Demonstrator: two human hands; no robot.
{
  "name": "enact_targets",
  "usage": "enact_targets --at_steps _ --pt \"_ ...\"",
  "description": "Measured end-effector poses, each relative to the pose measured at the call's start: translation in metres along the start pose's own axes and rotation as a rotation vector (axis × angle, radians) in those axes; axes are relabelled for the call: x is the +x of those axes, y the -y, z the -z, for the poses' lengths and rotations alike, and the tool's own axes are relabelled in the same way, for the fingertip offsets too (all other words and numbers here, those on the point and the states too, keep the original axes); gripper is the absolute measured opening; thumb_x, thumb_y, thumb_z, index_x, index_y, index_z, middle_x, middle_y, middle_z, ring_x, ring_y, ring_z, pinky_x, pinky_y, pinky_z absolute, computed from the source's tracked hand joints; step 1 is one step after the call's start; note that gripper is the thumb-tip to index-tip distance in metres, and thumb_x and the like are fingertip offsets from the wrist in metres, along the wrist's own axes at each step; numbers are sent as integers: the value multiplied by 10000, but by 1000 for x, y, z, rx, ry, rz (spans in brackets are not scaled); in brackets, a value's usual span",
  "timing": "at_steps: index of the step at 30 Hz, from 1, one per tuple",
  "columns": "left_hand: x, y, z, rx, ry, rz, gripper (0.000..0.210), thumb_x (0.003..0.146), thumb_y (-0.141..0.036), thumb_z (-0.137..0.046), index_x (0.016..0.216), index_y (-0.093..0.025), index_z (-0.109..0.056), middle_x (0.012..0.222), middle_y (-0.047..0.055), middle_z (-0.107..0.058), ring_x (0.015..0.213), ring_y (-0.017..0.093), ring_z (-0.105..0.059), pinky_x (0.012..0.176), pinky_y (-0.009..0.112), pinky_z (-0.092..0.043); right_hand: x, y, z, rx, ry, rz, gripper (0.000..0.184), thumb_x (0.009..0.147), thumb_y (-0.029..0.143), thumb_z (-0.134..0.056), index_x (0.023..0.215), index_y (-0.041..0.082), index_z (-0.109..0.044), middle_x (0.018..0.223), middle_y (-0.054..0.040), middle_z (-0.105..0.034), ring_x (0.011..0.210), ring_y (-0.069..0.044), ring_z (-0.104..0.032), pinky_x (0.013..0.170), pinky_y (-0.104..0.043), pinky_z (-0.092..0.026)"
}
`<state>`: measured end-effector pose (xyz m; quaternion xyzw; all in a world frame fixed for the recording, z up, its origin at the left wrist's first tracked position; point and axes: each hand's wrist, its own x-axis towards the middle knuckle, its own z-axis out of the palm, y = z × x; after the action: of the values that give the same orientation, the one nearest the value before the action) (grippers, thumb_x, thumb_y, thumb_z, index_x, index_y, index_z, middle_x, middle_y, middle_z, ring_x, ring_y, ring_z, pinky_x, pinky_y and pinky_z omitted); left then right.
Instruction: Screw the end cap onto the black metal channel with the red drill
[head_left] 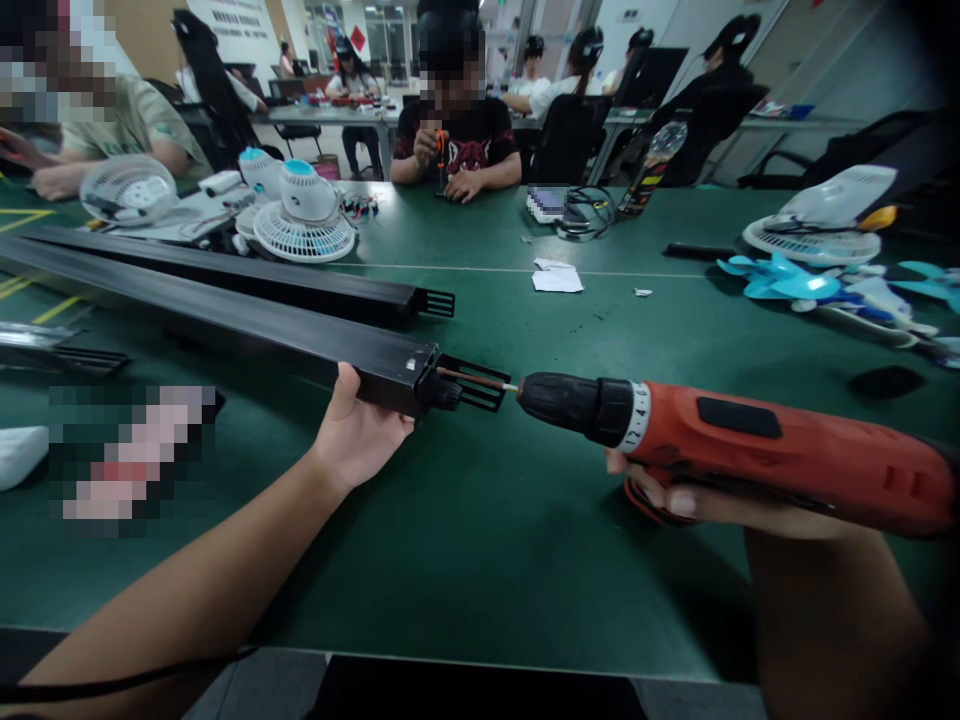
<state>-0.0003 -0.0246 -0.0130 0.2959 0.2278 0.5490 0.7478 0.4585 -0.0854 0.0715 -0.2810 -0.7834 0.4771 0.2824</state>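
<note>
My left hand (364, 430) is closed around the near end of a long black rectangular tube (300, 320), its thumb up on the near side and its other fingers hidden underneath. A slotted black bracket (487, 385) and a dark knob (444, 395) stick out from the tube's end. My right hand (667, 495) grips a red and black cordless drill (750, 435), which lies level and points left. From its chuck a long thin bit (480, 379) reaches over the bracket to the tube's end face; where the tip sits exactly, I cannot tell.
Behind lies a second black tube (360, 290). White and blue fan parts (304, 225) stand at the far left, blue fan blades (787, 280) at the right. Scraps of white paper (557, 276) and a bottle (652, 170) are further back. A person (457, 140) works across the green table (480, 590).
</note>
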Motion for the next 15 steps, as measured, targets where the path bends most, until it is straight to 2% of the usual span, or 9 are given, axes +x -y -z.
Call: enact_targets --at_steps 3,8,12,15 --pt "0 0 0 -14 23 7 730 1017 -823 -1064 1494 -289 -928 1518 94 -953 1272 282 -951 929 316 -788 -1 -1 0 -14 -1 -28 377 1154 274 -922 1518 348 -987 953 -95 -923 646 -267 -843 579 -366 -704" --pt "0 -1 1 -37 48 12 671 1045 -802 -1048 1479 -304 -930 1522 81 -954 1266 278 -957 928 321 -793 1 1 2 1 21 -18 398 1163 279 -913 1539 395 -972 942 -57 -913 649 -245 -833 594 -350 -710" --pt "0 -1 0 -20 30 4 699 1013 -812 -1072 1467 -298 -934 1491 86 -961 1235 281 -962 905 313 -789 -1 -1 3 11 40 -57 449 1165 263 -911 1569 450 -965 938 -62 -906 641 -256 -830 584 -364 -712" --pt "0 -1 -3 -13 10 -4 738 976 -818 -1101 1461 -286 -941 1471 82 -967 1217 271 -962 899 306 -793 -3 -5 2 14 42 -37 448 1175 284 -905 1597 430 -950 924 -58 -892 634 -260 -821 572 -371 -712"
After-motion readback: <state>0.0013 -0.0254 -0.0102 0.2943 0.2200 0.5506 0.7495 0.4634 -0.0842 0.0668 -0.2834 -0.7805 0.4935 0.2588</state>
